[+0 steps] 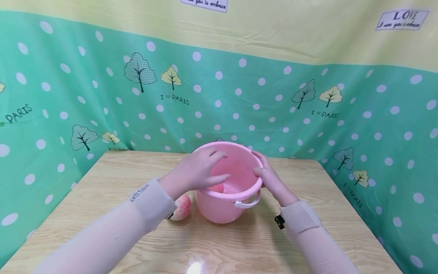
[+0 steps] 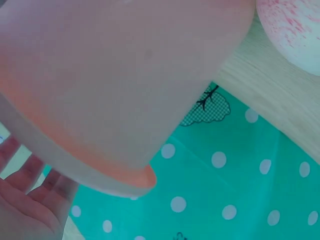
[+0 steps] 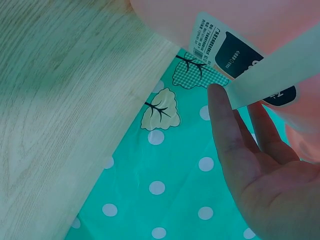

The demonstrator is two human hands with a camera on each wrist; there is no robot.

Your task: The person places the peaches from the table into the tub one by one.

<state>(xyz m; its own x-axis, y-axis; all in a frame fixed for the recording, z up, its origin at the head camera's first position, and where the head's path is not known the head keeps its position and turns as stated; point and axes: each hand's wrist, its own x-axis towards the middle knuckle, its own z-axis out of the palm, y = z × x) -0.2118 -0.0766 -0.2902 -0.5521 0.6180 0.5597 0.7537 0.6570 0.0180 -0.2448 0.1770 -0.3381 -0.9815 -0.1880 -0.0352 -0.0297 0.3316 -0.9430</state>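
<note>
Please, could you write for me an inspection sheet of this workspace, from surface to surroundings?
Surface: wood-grain table, light glare near the front.
Job's things: pink bucket, upright, white handle at right; pink-and-white ball beside it, left; pink thing inside, partly hidden.
Clutter: nothing seen.
Hands: left hand over the bucket's opening, holding nothing visible; right hand gripping the rim at right.
Cables: nothing seen.
Surroundings: green and yellow printed cloth behind and at both sides.

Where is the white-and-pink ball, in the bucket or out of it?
Out: the white-and-pink ball sits on the table beside the bucket, partly hidden behind the left sleeve in the head view.
</note>
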